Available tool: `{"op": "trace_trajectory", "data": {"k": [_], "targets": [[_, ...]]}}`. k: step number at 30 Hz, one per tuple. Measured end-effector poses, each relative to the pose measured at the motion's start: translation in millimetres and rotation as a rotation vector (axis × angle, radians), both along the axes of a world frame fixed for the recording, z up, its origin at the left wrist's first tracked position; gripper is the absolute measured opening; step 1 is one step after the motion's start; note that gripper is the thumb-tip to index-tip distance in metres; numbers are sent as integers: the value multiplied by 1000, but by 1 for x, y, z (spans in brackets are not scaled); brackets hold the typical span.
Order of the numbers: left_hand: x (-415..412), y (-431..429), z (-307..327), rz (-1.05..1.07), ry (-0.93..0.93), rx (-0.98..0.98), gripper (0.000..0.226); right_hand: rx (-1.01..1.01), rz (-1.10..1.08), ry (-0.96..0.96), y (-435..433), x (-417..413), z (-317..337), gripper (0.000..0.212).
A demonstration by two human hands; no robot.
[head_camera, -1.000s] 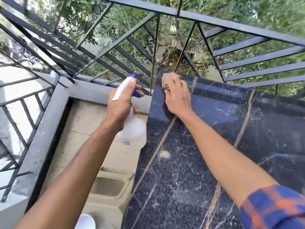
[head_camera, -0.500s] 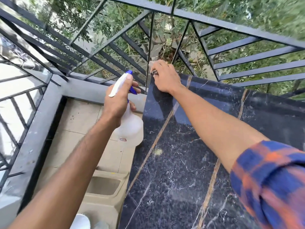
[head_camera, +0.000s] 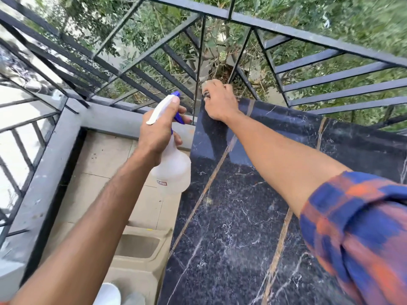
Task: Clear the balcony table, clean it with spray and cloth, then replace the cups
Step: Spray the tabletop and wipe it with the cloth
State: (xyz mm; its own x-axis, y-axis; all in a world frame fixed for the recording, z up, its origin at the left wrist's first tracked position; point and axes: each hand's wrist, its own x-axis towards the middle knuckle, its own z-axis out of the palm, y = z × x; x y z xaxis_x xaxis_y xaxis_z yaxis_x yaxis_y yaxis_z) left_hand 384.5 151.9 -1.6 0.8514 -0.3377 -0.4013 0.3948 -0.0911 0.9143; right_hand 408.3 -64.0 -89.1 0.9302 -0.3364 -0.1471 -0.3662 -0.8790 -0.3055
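Observation:
The black marble table (head_camera: 237, 216) with tan veins fills the lower right of the head view. My right hand (head_camera: 220, 101) lies at its far left corner, fingers curled over the corner edge; a pale bit of cloth (head_camera: 203, 84) shows by the knuckles, the rest hidden under the hand. My left hand (head_camera: 159, 128) grips the neck of a translucent white spray bottle (head_camera: 174, 172) with a blue trigger, held in the air just left of the table's edge. A white cup (head_camera: 109, 293) sits at the bottom edge, low beside the table.
A dark metal railing (head_camera: 198, 62) runs close behind the table's far corner, with a grey ledge (head_camera: 105, 118) below it. A beige plastic stool or chair (head_camera: 141, 249) stands on the tiled floor (head_camera: 99, 161) left of the table. Trees lie beyond the railing.
My right hand slid from flat on the tabletop up to the far left corner and now curls over its edge. The left hand with the bottle stayed about where it was.

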Motion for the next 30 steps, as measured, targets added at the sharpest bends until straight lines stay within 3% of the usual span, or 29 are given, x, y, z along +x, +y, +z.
{"op": "trace_trajectory", "data": {"k": [3, 6, 9, 11, 14, 18, 23, 27, 30], "targets": [[-2, 6, 0, 4, 1, -4, 38, 26, 24, -34, 14, -26, -10, 52], [-3, 12, -2, 9, 3, -6, 37, 10, 205, -86, 30, -94, -15, 60], [-3, 16, -2, 2, 10, -11, 37, 18, 371, -127, 31, -128, -13, 53], [-4, 20, -2, -7, 0, -4, 36, 10, 344, -102, 18, -104, -8, 43], [-7, 25, 1, -12, -10, 10, 37, -29, 195, -39, -5, -37, -6, 45], [-20, 36, 3, -29, -34, 39, 39, 6, 117, 34, -7, -4, -4, 26], [-51, 53, 10, -15, -48, 32, 30, -49, 251, -18, 20, -48, -6, 29], [-84, 75, 16, 20, -51, 52, 26, -57, 243, -25, 75, -116, -16, 53], [-113, 95, 20, 53, -70, 68, 27, 18, 221, -4, 125, -176, -23, 58]]}}
